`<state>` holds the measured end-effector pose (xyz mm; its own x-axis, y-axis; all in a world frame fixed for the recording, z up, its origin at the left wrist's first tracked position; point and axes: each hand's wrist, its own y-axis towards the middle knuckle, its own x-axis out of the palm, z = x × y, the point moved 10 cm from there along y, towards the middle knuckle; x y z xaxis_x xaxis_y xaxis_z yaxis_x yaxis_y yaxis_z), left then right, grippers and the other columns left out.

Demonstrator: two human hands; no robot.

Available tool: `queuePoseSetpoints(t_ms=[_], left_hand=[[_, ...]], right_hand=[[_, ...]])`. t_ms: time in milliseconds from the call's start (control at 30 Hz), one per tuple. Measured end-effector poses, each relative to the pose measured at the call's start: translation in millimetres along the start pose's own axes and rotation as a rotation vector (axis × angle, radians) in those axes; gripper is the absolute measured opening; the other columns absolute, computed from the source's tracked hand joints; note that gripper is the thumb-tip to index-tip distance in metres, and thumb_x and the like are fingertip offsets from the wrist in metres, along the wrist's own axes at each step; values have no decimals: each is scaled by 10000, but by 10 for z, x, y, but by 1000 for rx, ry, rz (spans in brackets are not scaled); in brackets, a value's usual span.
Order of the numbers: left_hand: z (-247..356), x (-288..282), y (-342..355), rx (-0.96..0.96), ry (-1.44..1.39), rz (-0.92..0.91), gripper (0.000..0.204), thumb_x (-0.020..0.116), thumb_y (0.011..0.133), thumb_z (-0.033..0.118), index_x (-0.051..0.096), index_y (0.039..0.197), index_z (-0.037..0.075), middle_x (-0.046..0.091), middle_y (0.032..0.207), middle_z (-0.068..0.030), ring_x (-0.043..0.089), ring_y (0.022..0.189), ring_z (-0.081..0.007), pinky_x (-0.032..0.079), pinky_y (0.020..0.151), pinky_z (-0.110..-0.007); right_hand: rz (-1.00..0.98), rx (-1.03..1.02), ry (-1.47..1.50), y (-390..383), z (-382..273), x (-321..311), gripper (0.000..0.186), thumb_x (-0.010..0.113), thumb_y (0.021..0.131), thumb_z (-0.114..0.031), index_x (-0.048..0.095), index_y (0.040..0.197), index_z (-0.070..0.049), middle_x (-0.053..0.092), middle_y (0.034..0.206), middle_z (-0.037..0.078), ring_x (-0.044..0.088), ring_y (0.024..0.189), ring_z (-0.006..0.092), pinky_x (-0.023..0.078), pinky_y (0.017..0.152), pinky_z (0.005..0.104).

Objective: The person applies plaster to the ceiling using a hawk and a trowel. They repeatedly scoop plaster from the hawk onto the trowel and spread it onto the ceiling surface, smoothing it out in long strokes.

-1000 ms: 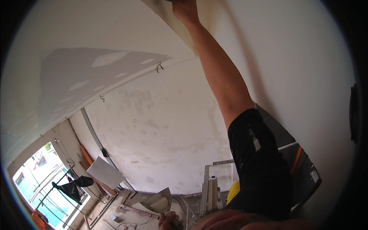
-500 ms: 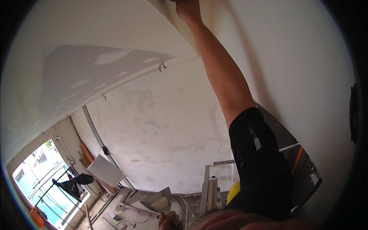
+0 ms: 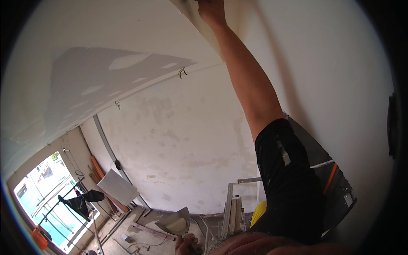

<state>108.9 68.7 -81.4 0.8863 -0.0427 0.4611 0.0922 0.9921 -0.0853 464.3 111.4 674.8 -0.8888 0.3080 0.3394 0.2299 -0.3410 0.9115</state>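
Patchy white wall (image 3: 182, 140) fills the centre, grey-patched ceiling (image 3: 76, 76) at ten o'clock. Window (image 3: 46, 199) and leaning grey panel (image 3: 117, 187) stand at eight, upright bars (image 3: 231, 212) towards five. Left hand (image 3: 185, 245), around half-past six, grips a broad scraper (image 3: 176, 222); right hand (image 3: 211, 13), twelve, is cropped: hold unclear.

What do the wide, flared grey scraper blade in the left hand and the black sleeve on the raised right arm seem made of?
The wide, flared grey scraper blade looks like dull metal, perhaps steel, from its thin grey sheet. The black sleeve seems matte cloth: its surface barely shines; fibre unclear.
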Motion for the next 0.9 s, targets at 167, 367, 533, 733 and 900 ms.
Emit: queuePoseSetpoints(t_ms=[167,367,533,733,900], left_hand=[[78,59,-69,-13,-22,28,285,568,1065,378,576,1243,156,594,859,19,599,662,-113,443,501,-264],[34,35,-28,-13,-37,4,266,576,1062,376,582,1218,160,584,839,29,586,647,-109,434,490,-264],[76,99,-78,9,-24,0,274,573,1065,369,584,1210,137,583,825,26,577,635,-106,428,484,-258],[51,54,-50,-8,-18,2,271,574,1064,367,587,1201,134,578,813,28,570,629,-103,424,483,-257],[54,36,-63,-7,-15,2,268,576,1063,365,590,1193,132,573,803,29,564,623,-101,421,483,-255]], right_hand=[[-14,10,-36,0,2,52,358,511,1044,-116,621,1364,1,695,1301,184,639,1227,290,471,1063,357],[-166,119,-115,-133,-173,185,401,471,1074,-186,579,1434,-45,644,1386,187,601,1300,310,446,1109,381],[-228,82,-219,-325,-368,106,407,465,1074,-177,560,1448,-48,627,1412,179,596,1302,325,437,1116,389],[-100,-42,-115,-11,-272,-133,392,489,1032,-120,579,1397,-7,656,1353,203,619,1252,334,453,1078,383],[-100,-46,-135,123,-299,8,395,478,1028,-122,574,1394,-7,643,1367,216,599,1281,345,443,1098,404]])
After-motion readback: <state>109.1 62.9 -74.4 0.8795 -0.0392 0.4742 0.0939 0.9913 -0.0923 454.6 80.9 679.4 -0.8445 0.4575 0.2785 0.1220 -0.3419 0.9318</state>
